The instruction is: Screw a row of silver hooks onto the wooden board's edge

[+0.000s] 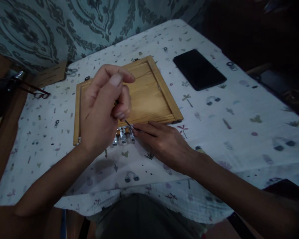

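A square wooden panel (149, 96) with a raised frame lies flat on the patterned tablecloth (226, 132). A shiny metal hinge (123, 136) sits at its near edge. My left hand (102, 109) hovers above the hinge, fingers closed round a thin dark tool (128, 123) whose tip points down at the hinge. My right hand (164, 142) rests on the cloth to the right of the hinge, its fingers stretched flat and touching the hinge's side.
A black phone (199, 69) lies face down at the back right. Dark-rimmed glasses (40, 94) and a small wooden piece (52, 74) lie at the back left. Small metal rings (56, 123) lie scattered on the cloth. The table's near edge meets my lap.
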A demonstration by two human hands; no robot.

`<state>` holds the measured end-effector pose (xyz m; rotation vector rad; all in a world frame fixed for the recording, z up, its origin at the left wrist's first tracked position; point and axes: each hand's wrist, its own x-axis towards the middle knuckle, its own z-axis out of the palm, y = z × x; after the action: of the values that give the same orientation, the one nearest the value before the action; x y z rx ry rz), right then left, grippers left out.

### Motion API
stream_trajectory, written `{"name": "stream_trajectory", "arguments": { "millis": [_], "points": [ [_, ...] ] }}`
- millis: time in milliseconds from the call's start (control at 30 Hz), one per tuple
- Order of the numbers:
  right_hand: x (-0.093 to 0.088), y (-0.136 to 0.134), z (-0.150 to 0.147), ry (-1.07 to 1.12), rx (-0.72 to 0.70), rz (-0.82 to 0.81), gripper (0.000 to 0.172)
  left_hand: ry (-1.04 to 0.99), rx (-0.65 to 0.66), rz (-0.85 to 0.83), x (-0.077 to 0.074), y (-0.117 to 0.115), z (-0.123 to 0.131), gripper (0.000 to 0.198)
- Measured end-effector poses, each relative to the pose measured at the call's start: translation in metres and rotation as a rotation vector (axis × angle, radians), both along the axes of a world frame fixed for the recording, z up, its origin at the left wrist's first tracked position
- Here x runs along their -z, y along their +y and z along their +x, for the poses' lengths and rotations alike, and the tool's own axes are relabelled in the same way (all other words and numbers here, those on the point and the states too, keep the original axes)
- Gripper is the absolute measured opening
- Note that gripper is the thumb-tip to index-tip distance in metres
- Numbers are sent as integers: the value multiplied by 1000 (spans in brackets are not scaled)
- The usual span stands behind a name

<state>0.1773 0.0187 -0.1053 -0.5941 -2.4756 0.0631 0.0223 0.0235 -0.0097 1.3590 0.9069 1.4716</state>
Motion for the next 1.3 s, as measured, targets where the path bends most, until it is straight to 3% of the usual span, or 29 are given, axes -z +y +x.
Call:
{"name": "stream_trajectory", "arguments": {
  "millis": [167, 567, 1033, 1300],
  "points": [
    [1, 0, 0, -27, -1, -22, 28, 28, -122, 39, -10, -13, 0, 25],
    [0, 1, -1, -20, 7, -9, 30, 34, -79, 13, -4, -9, -3, 26],
    [2, 1, -1, -1, 17, 6, 26, -38, -132, -28, 1, -9, 3, 32],
    [0, 1, -2, -5, 13, 13, 27, -53, -88, -11, 2, -8, 2, 27]
  ]
}}
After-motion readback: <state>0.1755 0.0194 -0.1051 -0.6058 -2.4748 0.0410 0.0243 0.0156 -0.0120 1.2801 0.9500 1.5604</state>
